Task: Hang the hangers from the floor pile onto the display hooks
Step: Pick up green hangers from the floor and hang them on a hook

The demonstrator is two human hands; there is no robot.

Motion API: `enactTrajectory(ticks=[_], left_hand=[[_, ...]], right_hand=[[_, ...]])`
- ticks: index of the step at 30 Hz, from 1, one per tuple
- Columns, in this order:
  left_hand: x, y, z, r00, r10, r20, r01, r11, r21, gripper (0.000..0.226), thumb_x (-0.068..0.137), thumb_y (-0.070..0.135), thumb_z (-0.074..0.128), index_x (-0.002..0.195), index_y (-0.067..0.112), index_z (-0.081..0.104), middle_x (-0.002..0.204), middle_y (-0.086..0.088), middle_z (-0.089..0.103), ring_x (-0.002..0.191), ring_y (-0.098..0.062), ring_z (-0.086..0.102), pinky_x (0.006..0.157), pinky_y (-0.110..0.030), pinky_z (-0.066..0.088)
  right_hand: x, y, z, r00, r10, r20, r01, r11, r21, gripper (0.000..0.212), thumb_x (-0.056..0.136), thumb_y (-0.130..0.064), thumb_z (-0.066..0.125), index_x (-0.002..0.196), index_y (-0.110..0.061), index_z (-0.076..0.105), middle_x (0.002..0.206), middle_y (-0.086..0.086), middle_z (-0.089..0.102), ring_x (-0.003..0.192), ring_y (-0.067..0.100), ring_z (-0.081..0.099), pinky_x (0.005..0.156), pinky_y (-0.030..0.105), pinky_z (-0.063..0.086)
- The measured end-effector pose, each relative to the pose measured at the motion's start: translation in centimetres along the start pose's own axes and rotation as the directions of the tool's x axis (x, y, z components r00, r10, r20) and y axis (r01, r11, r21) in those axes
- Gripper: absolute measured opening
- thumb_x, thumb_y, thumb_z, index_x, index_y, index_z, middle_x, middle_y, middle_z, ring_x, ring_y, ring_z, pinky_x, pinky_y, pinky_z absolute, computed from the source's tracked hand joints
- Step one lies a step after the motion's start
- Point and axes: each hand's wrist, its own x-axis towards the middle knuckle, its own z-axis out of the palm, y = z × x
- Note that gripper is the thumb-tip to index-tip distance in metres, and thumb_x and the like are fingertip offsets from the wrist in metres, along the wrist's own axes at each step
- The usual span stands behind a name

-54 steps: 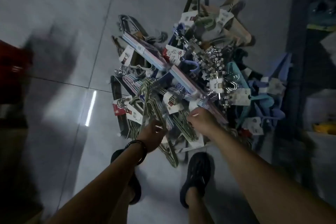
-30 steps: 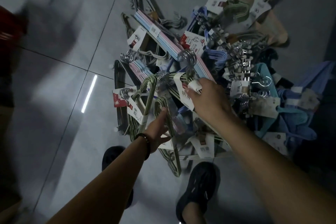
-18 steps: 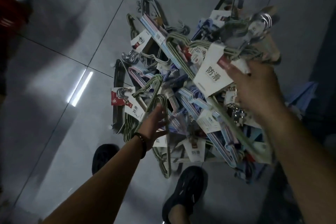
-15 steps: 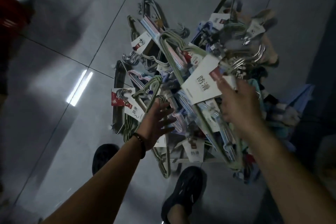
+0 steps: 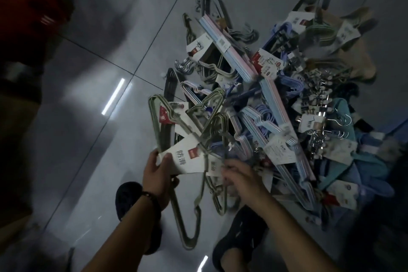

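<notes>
While the pile [image 5: 276,99] lies on the floor [image 5: 132,28], the left hand [image 5: 157,175] pinches a green bundle [image 5: 176,130] by its card [image 5: 187,159] at the pile's near edge. The right hand [image 5: 239,178] curls into the pile; blur hides its grip. Pick-up step, I judge: next, untangle the bundle and carry it to hooks, unseen here.

Left hand [image 5: 157,175]: grips the green hanger bundle [image 5: 185,160] at its left edge, thumb on top; forearm stretched forward
Right hand [image 5: 239,178]: blurred; fingers curl onto the bundle's right side; forearm stretched forward
</notes>
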Motion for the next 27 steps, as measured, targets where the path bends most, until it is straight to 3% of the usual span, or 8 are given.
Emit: enactTrajectory(ticks=[4,8,11,14,19,21,24,27], left_hand=[[4.0,-0.8,-3.9,0.998,-0.001,-0.07,0.002,1.0,0.02,0.034,0.108,0.029,0.055,0.142,0.025,0.054,0.118,-0.017,0.073,0.09,-0.032,0.066,0.056,-0.032,0.053],[8.0,-1.6,-7.9,0.997,0.006,-0.08,-0.001,0.998,0.067,0.039,0.106,0.035,0.057,0.144,0.027,0.054,0.118,-0.018,0.073,0.084,-0.03,0.065,0.049,-0.03,0.05],[10.3,-2.1,-10.4,0.998,0.014,-0.063,-0.011,0.999,0.036,0.032,0.106,0.028,0.058,0.138,0.026,0.059,0.117,-0.022,0.072,0.084,-0.03,0.062,0.048,-0.028,0.051],[12.0,-2.5,-13.0,0.995,0.009,-0.099,-0.007,1.0,0.023,0.034,0.106,0.025,0.058,0.14,0.028,0.059,0.12,-0.016,0.072,0.096,-0.032,0.067,0.062,-0.034,0.059],[12.7,-4.1,-15.2,0.995,-0.012,-0.103,0.015,1.0,0.024,0.033,0.108,0.023,0.055,0.14,0.025,0.059,0.118,-0.011,0.072,0.097,-0.024,0.068,0.057,-0.022,0.059],[12.9,-4.3,-15.4,0.997,-0.028,-0.067,0.03,0.999,0.027,0.033,0.108,0.025,0.055,0.141,0.026,0.057,0.116,-0.01,0.075,0.094,-0.023,0.07,0.066,-0.032,0.063],[12.7,-4.7,-15.2,0.996,-0.067,-0.06,0.069,0.997,0.032,0.04,0.107,0.027,0.057,0.146,0.027,0.052,0.111,-0.005,0.076,0.094,-0.025,0.073,0.091,-0.058,0.059],[12.1,-4.7,-14.9,0.994,-0.076,-0.083,0.077,0.997,0.009,0.039,0.107,0.028,0.058,0.145,0.029,0.052,0.111,-0.004,0.075,0.096,-0.026,0.072,0.096,-0.061,0.056]], right_hand=[[4.2,-2.9,0.9,0.92,-0.247,-0.304,0.125,0.921,-0.369,0.019,0.1,-0.014,0.058,0.116,-0.023,0.064,0.107,-0.003,0.07,0.082,0.001,0.062,0.062,0.018,0.046],[11.2,-9.3,4.9,0.8,-0.592,-0.095,0.266,0.491,-0.829,0.032,0.094,-0.01,0.06,0.123,-0.023,0.056,0.124,0.0,0.054,0.112,0.02,0.052,0.086,0.034,0.05],[16.9,-12.3,8.3,0.872,-0.451,0.19,0.186,-0.054,-0.981,0.064,0.086,-0.019,0.068,0.145,-0.019,0.043,0.154,0.013,0.038,0.146,0.035,0.028,0.119,0.053,0.03],[20.7,-12.7,11.2,0.956,-0.194,0.221,0.153,-0.313,-0.938,0.073,0.092,-0.027,0.065,0.156,-0.013,0.032,0.161,0.019,0.031,0.153,0.039,0.018,0.122,0.064,0.012],[22.3,-11.8,12.2,0.982,-0.149,0.113,0.04,-0.423,-0.905,0.064,0.097,-0.04,0.059,0.152,-0.015,0.038,0.151,0.015,0.047,0.14,0.037,0.037,0.115,0.054,0.026],[22.1,-12.8,12.5,0.981,-0.135,0.142,0.071,-0.432,-0.899,0.057,0.096,-0.052,0.061,0.143,-0.021,0.051,0.142,0.01,0.057,0.135,0.035,0.046,0.114,0.053,0.026],[21.3,-14.0,12.6,0.978,-0.008,0.208,0.197,-0.282,-0.939,0.061,0.09,-0.066,0.063,0.139,-0.03,0.054,0.14,0.006,0.06,0.129,0.029,0.056,0.111,0.052,0.034],[20.1,-15.1,11.2,0.965,-0.037,0.259,0.257,-0.052,-0.965,0.051,0.089,-0.064,0.065,0.128,-0.031,0.061,0.126,0.004,0.065,0.108,0.025,0.062,0.083,0.038,0.048]])
